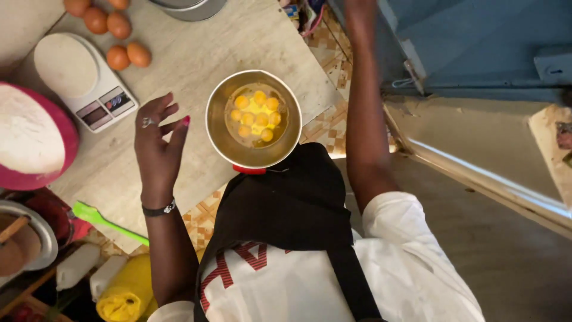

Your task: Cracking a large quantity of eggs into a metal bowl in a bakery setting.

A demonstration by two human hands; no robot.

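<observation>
A metal bowl (221, 134) holding several egg yolks (256, 115) stands near the front edge of a pale worktop (196, 53). My left hand (158, 146) hovers just left of the bowl, fingers spread, holding nothing; it wears a ring and a dark wristband. My right arm (362, 101) stretches up past the table's right edge, and its hand is out of the top of the frame. Several brown eggs (119, 36) lie at the far left of the worktop.
A white kitchen scale (83, 80) sits left of the bowl. A pink bowl of flour (33, 140) is at the left edge. A green spatula (104, 220) lies by the front edge. Bottles and a yellow bag (125, 292) stand below. A blue door (476, 42) is at the right.
</observation>
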